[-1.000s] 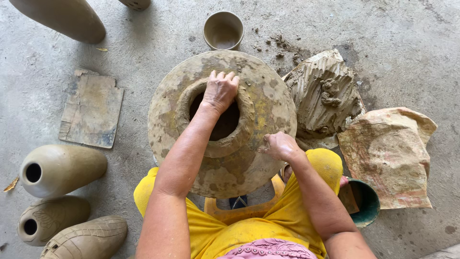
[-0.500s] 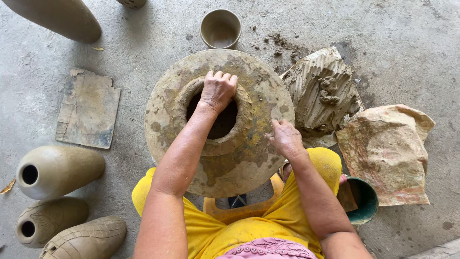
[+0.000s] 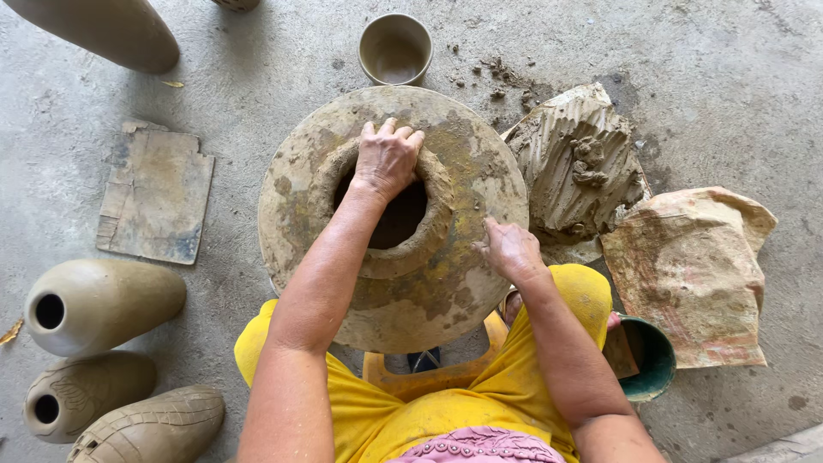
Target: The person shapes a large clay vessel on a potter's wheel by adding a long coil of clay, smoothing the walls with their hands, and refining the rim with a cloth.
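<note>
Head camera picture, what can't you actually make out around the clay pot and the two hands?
- Inside of the clay pot: dark past the mouth, and the left hand covers the far rim.
- Left fingertips: curled over the rim, out of sight.
- Green bucket: half hidden by the right arm and a stained sack.
- Vase at top left: cut off by the frame edge.
- Right hand: its palm is not visible.

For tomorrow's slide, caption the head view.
Left hand grips the clay pot's rim; right hand presses its shoulder.
</note>
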